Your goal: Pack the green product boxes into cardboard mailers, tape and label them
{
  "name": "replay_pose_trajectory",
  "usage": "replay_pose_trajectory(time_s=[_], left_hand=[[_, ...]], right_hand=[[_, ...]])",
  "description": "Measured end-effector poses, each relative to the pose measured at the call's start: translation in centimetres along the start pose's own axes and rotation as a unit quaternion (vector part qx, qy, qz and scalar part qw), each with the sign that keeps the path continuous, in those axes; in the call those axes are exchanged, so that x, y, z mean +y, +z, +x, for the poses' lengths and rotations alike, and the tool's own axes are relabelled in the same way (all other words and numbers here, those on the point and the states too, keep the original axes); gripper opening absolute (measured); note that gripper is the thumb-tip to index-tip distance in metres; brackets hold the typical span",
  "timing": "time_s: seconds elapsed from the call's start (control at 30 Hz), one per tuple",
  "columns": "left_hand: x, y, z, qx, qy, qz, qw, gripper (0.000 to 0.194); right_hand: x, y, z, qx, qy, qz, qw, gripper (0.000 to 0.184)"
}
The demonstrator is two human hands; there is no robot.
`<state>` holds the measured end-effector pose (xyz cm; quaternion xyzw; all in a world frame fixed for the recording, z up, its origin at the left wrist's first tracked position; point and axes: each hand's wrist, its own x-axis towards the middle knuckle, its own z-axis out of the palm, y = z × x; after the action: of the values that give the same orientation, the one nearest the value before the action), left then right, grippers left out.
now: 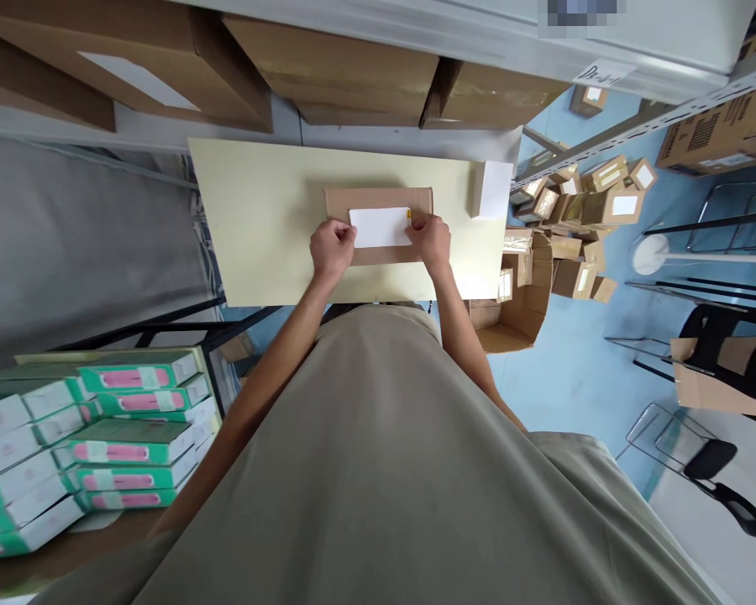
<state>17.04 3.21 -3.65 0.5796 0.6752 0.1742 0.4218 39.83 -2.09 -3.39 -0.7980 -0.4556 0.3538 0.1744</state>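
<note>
A flat brown cardboard box (378, 257) lies on the pale yellow tabletop (265, 227) in front of me. Over its upper face is a white label (380, 228) with a small yellow mark at its upper right corner. My left hand (332, 249) pinches the label's left end with closed fingers. At the opposite end, my right hand (433, 242) grips the right edge near the yellow mark. Whether the label is stuck down or just held over the cardboard, I cannot tell.
A white block-shaped box (492, 190) stands at the tabletop's right end. Large cartons (353, 71) line the shelf behind. Green-and-white boxes (135, 454) are stacked at lower left. To the right, an open carton (529, 311) and several parcels (611, 206) sit on the blue floor.
</note>
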Motion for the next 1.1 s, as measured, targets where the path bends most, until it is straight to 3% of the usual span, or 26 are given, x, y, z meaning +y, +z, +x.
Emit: replay_pose_trajectory(time_s=[0.1,0.2,0.3,0.4,0.53,0.73,0.9,1.1], left_hand=[[0.0,0.1,0.0,0.003,-0.001,0.003,1.0,0.014],[-0.1,0.2,-0.1,0.005,-0.001,0.007,1.0,0.013],[-0.1,0.3,-0.2,0.008,0.004,0.003,1.0,0.012],[-0.2,0.4,-0.3,0.007,0.006,0.004,1.0,0.012],[-0.3,0.5,-0.3,0.001,0.014,0.008,1.0,0.012],[-0.3,0.2,-0.1,-0.005,0.016,0.007,1.0,0.012],[0.2,-0.3,-0.3,-0.012,0.024,0.011,1.0,0.017],[-0.5,-0.8,0.5,-0.04,0.002,-0.022,0.999,0.019]], right_hand=[[-0.5,-0.4,-1.3,0.013,0.027,-0.01,1.0,0.038],[-1.7,-0.6,-3.7,0.03,-0.06,-0.062,0.996,0.063],[-2.7,0.0,-5.8,0.009,-0.151,-0.134,0.979,0.087],[-2.9,1.3,-6.5,-0.03,-0.165,-0.158,0.973,0.098],[-3.2,3.7,-6.4,-0.053,-0.162,-0.164,0.972,0.102],[-5.9,6.7,-6.5,-0.089,-0.21,-0.193,0.954,0.096],[-5.5,5.8,-6.2,-0.106,-0.219,-0.182,0.953,0.092],[-5.7,5.4,-5.2,-0.066,-0.183,-0.183,0.964,0.091]])
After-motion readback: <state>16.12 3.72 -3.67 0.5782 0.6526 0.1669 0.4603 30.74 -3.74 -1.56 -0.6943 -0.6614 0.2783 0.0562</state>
